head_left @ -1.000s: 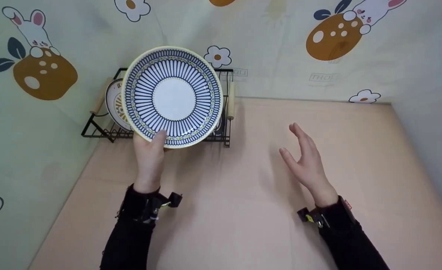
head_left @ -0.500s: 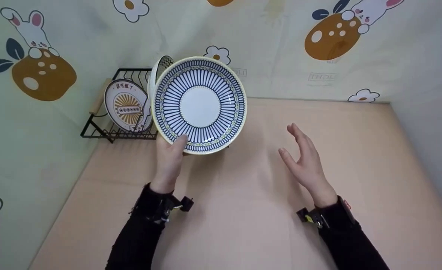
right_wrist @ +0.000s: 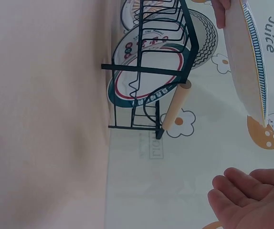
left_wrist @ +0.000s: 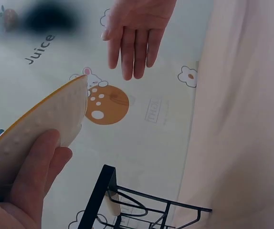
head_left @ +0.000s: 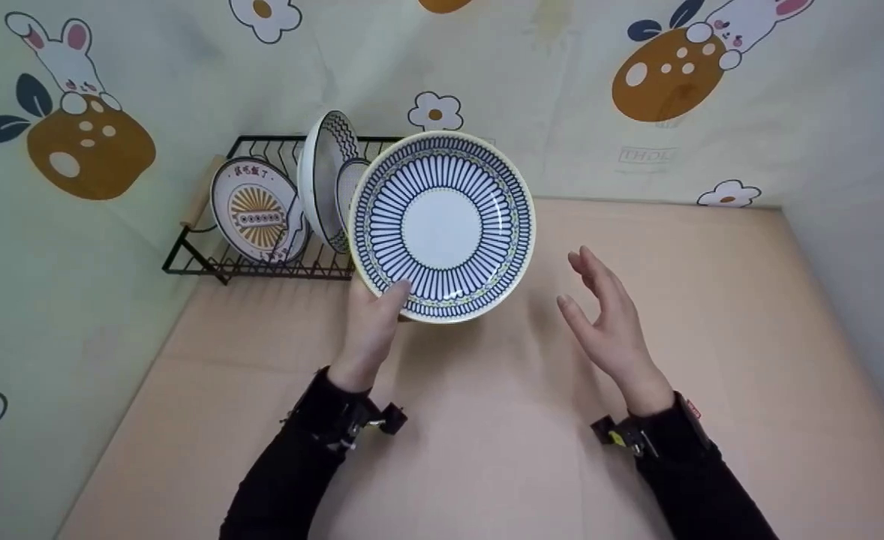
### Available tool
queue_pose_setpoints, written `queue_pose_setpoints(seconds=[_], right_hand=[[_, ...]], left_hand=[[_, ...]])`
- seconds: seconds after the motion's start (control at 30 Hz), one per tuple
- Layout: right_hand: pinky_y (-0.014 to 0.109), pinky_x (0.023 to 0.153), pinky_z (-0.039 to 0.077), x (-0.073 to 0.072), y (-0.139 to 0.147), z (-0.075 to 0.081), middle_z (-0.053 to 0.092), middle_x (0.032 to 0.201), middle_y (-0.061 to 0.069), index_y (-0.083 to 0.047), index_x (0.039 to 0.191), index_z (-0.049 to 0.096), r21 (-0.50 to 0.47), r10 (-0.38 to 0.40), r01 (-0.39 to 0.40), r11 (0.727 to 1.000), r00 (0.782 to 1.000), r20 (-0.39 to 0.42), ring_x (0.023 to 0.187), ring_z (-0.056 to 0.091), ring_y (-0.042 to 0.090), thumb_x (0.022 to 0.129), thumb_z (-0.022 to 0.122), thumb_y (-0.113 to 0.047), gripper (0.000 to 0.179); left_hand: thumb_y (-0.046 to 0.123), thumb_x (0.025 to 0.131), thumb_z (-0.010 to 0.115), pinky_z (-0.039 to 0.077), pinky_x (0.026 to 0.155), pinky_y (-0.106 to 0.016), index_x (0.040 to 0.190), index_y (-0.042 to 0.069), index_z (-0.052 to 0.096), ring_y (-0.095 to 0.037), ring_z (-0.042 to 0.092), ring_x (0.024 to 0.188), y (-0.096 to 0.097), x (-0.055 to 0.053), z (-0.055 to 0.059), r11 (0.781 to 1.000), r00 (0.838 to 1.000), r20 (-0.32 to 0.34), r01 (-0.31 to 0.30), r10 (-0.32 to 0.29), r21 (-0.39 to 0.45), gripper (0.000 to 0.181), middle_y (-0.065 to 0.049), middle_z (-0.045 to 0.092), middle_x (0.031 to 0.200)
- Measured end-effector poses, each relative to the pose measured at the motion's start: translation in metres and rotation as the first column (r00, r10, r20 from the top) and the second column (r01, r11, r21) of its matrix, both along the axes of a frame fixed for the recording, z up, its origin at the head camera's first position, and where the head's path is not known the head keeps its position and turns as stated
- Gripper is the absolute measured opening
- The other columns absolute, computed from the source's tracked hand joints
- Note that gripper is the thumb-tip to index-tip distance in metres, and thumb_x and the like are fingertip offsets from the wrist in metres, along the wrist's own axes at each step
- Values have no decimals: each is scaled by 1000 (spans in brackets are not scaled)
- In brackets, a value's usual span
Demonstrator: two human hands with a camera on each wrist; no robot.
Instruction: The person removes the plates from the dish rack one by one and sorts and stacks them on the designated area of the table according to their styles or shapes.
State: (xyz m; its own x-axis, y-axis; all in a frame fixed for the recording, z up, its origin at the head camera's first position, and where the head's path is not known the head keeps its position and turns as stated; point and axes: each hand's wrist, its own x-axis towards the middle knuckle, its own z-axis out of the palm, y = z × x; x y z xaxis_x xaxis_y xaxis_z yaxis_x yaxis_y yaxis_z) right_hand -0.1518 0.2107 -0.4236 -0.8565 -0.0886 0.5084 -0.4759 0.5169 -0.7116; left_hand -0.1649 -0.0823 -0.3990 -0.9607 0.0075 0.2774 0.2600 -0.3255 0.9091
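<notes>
A round plate (head_left: 442, 229) with blue radiating stripes and a yellow rim is held up in front of the dish rack, its patterned face toward the head view. My left hand (head_left: 371, 330) grips its lower left edge, thumb on the face and fingers behind. The left wrist view shows those fingers against the plate's pale, bumpy underside (left_wrist: 41, 121). To the right of the plate and apart from it, my right hand (head_left: 611, 330) is raised with fingers extended, holding nothing. Its palm (right_wrist: 251, 200) shows in the right wrist view.
Behind the plate stands a black wire dish rack (head_left: 203, 259) with wooden handles (right_wrist: 177, 102). It holds a sunburst-patterned plate (head_left: 256, 210), a bowl (head_left: 308, 180) on its side and a green-rimmed plate (right_wrist: 123, 101). A patterned wall covering rises behind the pinkish tabletop (head_left: 502, 465).
My left hand has carried the striped plate rightward and a little toward me, uncovering the sunburst plate and bowl in the rack. My right hand has barely moved, its fingers bending slightly.
</notes>
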Motion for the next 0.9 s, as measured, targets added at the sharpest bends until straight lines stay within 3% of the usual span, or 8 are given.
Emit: queue_pose_setpoints(seconds=[0.33,0.5,0.7,0.83,0.9], right_hand=[[39,104,45,0,-3,0,59,131,20,8,145,40,-66,39,-40,997,999,-17,121,56,33,95,58,1,53],[32,98,48,-1,-5,1,63,121,16,7,139,48,-93,55,-56,994,998,-16,111,60,27,97,55,1,43],[21,90,51,1,-6,1,64,117,15,7,137,47,-148,74,-65,987,996,50,103,61,20,100,53,-4,40],[21,87,53,4,-6,2,64,118,19,9,138,45,-190,94,-76,979,991,91,102,64,16,101,50,-3,39],[21,78,56,5,-5,2,67,111,19,9,137,46,-201,100,-78,976,990,103,92,66,14,101,49,-2,38]], left_hand=[[-14,86,43,57,85,-43,148,-5,28,-36,65,107,16,3,-8,997,998,9,70,-70,-28,64,-29,54,129],[-13,87,43,57,84,-44,148,-4,29,-36,65,107,22,5,-12,995,996,10,92,-92,-49,64,-29,56,128],[-13,86,44,56,88,-43,149,-6,27,-36,64,108,29,7,-16,992,992,30,120,-119,-49,66,-29,54,131],[-13,86,45,54,92,-42,150,-7,26,-36,63,111,34,10,-16,989,990,34,138,-136,-53,67,-30,54,132],[-12,86,46,54,92,-42,148,-8,30,-36,63,110,36,11,-16,988,989,38,143,-141,-64,65,-30,55,130]])
